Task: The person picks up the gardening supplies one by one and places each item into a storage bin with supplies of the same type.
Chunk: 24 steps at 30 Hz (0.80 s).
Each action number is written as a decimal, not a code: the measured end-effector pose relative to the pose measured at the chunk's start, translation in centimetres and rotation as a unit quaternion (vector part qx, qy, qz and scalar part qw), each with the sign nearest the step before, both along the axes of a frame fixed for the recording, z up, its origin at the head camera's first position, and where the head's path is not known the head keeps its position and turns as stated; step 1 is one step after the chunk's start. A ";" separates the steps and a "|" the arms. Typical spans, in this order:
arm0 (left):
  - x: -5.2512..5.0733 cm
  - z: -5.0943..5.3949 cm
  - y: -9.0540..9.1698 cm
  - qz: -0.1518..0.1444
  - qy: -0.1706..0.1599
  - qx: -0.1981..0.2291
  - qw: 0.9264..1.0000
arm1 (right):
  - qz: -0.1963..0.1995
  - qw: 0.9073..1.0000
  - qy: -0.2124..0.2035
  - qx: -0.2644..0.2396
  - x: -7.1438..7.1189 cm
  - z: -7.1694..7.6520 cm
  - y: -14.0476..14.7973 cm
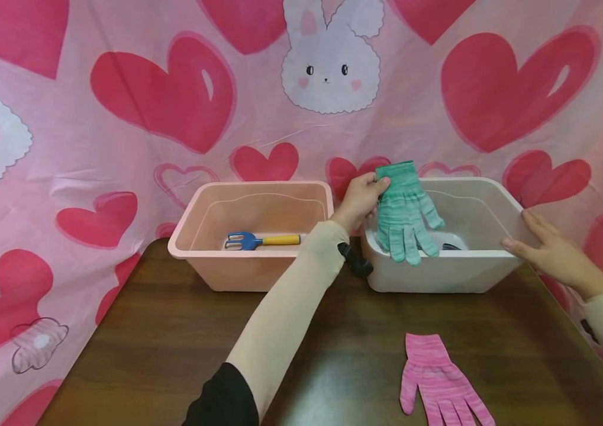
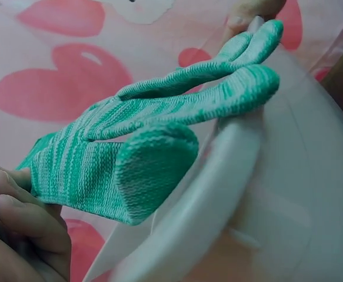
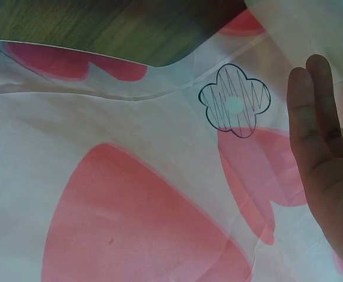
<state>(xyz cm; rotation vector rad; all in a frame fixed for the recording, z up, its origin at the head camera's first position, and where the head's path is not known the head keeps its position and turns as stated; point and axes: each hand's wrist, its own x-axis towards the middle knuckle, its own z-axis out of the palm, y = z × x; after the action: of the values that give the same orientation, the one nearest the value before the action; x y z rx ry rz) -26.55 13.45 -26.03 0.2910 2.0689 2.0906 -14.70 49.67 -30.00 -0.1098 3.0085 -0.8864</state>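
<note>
My left hand [image 1: 361, 198] pinches a green striped knit glove [image 1: 405, 213] near its cuff. The glove hangs fingers-down over the left part of a white plastic bin [image 1: 429, 272], and in the left wrist view its fingers [image 2: 242, 88] reach across the bin's rim. At the bin's right end, my right hand [image 1: 557, 251] rests against the rim with its fingers extended. Straight fingers [image 3: 303, 111] also show in the right wrist view. A dark object [image 1: 451, 247] lies inside the white bin, mostly hidden by the front wall. A pink knit glove [image 1: 434, 373] lies flat on the table, in front.
To the left stands a peach plastic bin [image 1: 242, 272] holding a small blue hand fork with a yellow handle [image 1: 280, 239]. Both bins sit on a dark wooden table [image 1: 163, 355]. Behind hangs a pink cloth [image 1: 258, 124] printed with hearts and rabbits.
</note>
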 end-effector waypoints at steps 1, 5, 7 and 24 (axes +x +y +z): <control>-0.2 0.0 0.0 0.002 -0.003 0.002 1.000 | 0.000 1.000 -0.001 0.000 0.0 0.0 0.0; -0.8 0.1 0.0 0.012 -0.015 0.010 1.000 | -0.002 1.000 -0.003 0.001 0.0 0.1 -0.1; -1.1 0.1 0.0 0.016 -0.022 0.012 1.000 | -0.003 1.000 -0.004 0.002 0.1 0.1 -0.2; -1.6 -0.3 0.3 0.062 -0.030 0.023 0.997 | -0.006 1.000 -0.006 0.001 0.0 0.0 0.0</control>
<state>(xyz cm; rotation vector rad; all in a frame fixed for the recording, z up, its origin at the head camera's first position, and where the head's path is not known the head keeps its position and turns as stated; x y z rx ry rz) -28.18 13.71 -26.30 0.1083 2.0557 2.1904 -14.70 49.64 -29.97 -0.0861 3.0017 -0.8825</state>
